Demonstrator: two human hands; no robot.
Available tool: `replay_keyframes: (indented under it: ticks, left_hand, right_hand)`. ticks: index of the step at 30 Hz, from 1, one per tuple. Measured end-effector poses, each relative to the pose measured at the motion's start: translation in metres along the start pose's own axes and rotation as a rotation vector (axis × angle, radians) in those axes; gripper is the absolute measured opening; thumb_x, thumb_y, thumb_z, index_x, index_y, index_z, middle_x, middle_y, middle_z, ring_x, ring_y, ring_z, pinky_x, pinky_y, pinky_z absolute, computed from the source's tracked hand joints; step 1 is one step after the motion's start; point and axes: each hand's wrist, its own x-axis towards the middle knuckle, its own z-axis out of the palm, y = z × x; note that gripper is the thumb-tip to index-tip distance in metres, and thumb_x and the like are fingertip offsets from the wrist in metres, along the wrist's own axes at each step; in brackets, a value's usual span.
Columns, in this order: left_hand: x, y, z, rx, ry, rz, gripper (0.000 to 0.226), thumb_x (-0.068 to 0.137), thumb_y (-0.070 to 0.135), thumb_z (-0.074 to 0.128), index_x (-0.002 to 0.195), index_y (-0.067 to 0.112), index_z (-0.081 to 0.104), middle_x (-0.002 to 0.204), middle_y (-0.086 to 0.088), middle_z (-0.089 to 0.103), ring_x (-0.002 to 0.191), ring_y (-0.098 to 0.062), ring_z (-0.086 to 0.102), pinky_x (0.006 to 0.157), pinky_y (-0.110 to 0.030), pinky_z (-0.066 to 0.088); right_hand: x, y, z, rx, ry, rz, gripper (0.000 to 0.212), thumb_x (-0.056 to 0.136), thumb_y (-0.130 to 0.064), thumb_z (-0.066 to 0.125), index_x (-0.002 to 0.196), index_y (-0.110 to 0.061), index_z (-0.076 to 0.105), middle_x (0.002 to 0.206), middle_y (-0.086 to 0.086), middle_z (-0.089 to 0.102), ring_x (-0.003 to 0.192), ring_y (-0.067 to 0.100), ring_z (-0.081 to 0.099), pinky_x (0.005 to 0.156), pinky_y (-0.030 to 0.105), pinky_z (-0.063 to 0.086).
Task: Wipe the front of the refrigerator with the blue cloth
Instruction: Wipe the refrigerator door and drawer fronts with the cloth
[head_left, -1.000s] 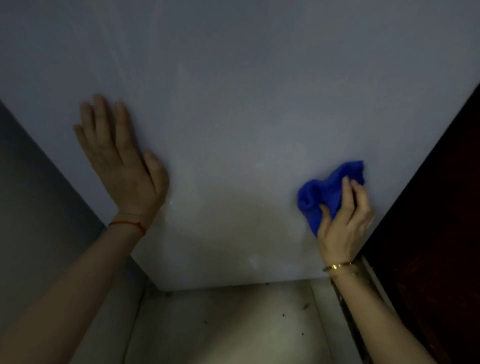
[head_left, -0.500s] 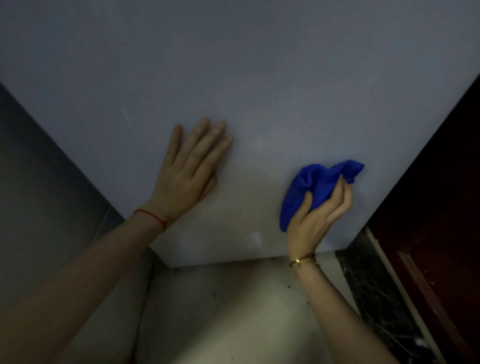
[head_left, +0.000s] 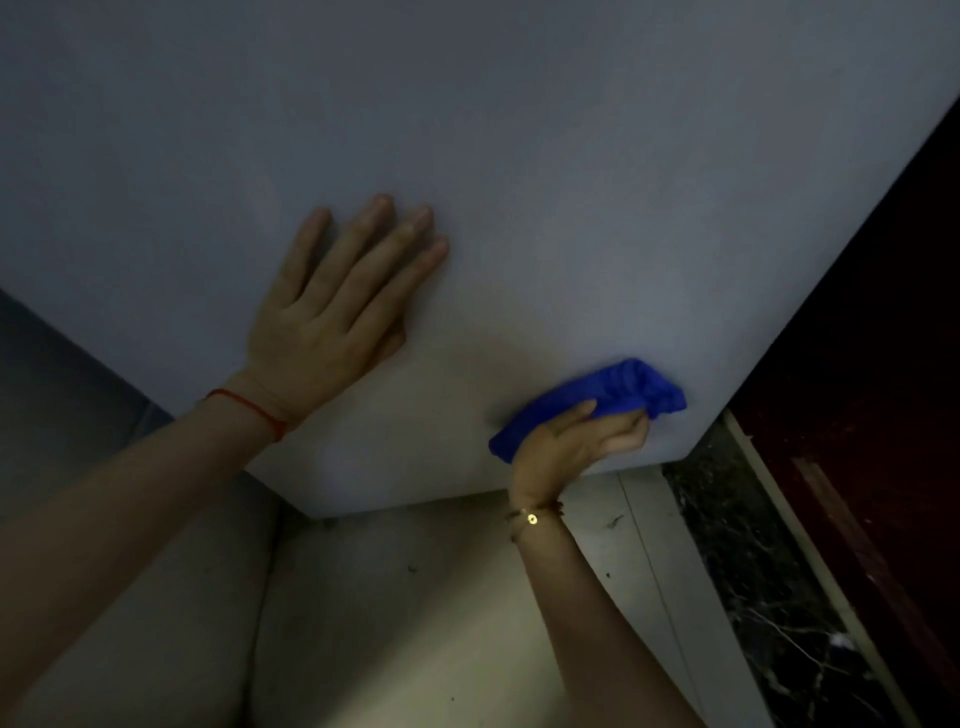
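Observation:
The pale grey refrigerator front (head_left: 519, 156) fills the upper part of the view, seen from above in dim light. My left hand (head_left: 332, 317) lies flat on it near the middle, fingers spread, a red string at the wrist. My right hand (head_left: 576, 441) grips the bunched blue cloth (head_left: 623, 395) and presses it against the door close to the lower right corner. The cloth sticks out past my fingers on both sides. A gold bracelet is on that wrist.
Below the door's bottom edge is a light tiled floor (head_left: 426, 623) with small specks. A dark marble strip (head_left: 769, 597) and a dark red wooden panel (head_left: 893, 415) stand right of the refrigerator. A grey wall (head_left: 62, 415) is on the left.
My right hand has carried the cloth down and rightward toward the door's bottom corner and turned it flatter. My left hand shifted from the left part of the door toward the middle.

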Motion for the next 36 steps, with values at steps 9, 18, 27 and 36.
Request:
replay_keyframes:
  ticks: [9,18,27,36]
  left_hand:
    - [0.001,0.002,0.002,-0.027,0.029,0.011,0.057,0.098,0.026,0.047,0.153,0.011,0.038,0.166,-0.006,0.022,0.155,-0.023,0.022,0.128,-0.044,0.02]
    - [0.006,0.0,-0.009,-0.116,-0.006,-0.091,0.062,0.096,0.021,0.056,0.153,0.011,0.033,0.157,-0.008,0.034,0.157,-0.018,0.013,0.13,-0.044,0.01]
    - [-0.011,-0.058,-0.039,-0.103,0.004,-0.574,0.057,0.1,0.024,0.045,0.151,0.004,0.028,0.153,-0.022,0.024,0.157,-0.012,-0.005,0.129,-0.039,-0.003]
    - [-0.013,-0.079,-0.036,-0.031,0.109,-0.714,0.057,0.1,0.027,0.037,0.15,0.002,0.03,0.152,-0.027,0.029,0.155,-0.016,0.006,0.129,-0.042,0.003]
  right_hand:
    - [0.012,0.015,-0.014,0.162,0.065,0.424,0.038,0.106,-0.004,0.03,0.141,0.011,0.031,0.111,0.001,0.048,0.086,0.016,0.051,0.107,0.04,0.039]
    - [0.004,-0.084,0.006,-0.206,-0.233,-0.911,0.05,0.103,-0.036,0.046,0.146,-0.015,0.033,0.145,0.008,0.032,0.13,0.006,0.032,0.113,0.02,0.028]
    - [0.044,-0.098,-0.008,-0.293,-0.276,-1.292,0.068,0.076,-0.001,0.081,0.134,-0.012,0.046,0.132,0.01,0.04,0.104,0.028,0.049,0.086,0.04,0.045]
    - [0.022,-0.122,0.029,-0.313,-0.355,-2.16,0.045,0.091,-0.019,0.064,0.133,-0.024,0.049,0.135,-0.004,0.043,0.092,0.022,0.048,0.075,0.032,0.043]
